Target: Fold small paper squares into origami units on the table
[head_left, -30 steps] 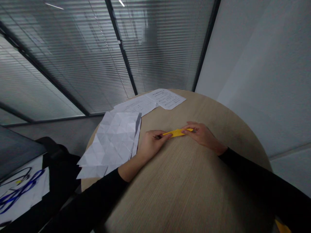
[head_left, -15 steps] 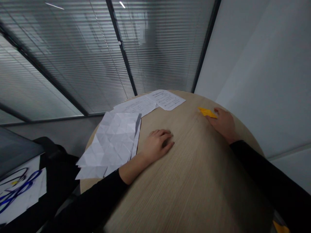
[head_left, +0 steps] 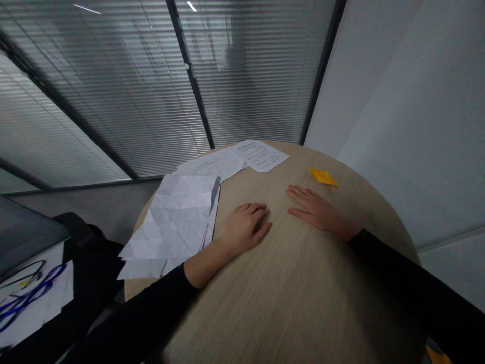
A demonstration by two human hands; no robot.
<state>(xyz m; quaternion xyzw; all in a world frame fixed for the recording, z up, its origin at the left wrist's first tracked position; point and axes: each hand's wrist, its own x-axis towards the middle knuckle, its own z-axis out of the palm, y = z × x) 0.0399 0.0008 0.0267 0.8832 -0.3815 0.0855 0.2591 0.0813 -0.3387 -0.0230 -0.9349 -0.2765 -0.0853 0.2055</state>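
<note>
A small folded piece of yellow paper (head_left: 323, 177) lies at the far right of the round wooden table (head_left: 288, 283). My right hand (head_left: 314, 207) rests flat on the wood just nearer to me than the yellow paper and apart from it, fingers stretched out and holding nothing. To its left, my left hand (head_left: 246, 225) lies on the tabletop with loosely bent fingers, thumb apart, and nothing in it. Beside that hand, on the left, is a stack of creased white sheets (head_left: 178, 217).
Printed sheets (head_left: 259, 155) lie at the table's far edge. Blinds (head_left: 257, 91) behind glass stand beyond it, and a pale wall (head_left: 409, 126) rises on the right. At lower left, a blue cord (head_left: 32, 296) lies on white papers next to a dark bag-like shape.
My right hand has let go of the folded yellow paper, moved left and towards me, and flattened on the table. The yellow paper stays at the same place, as does my left hand.
</note>
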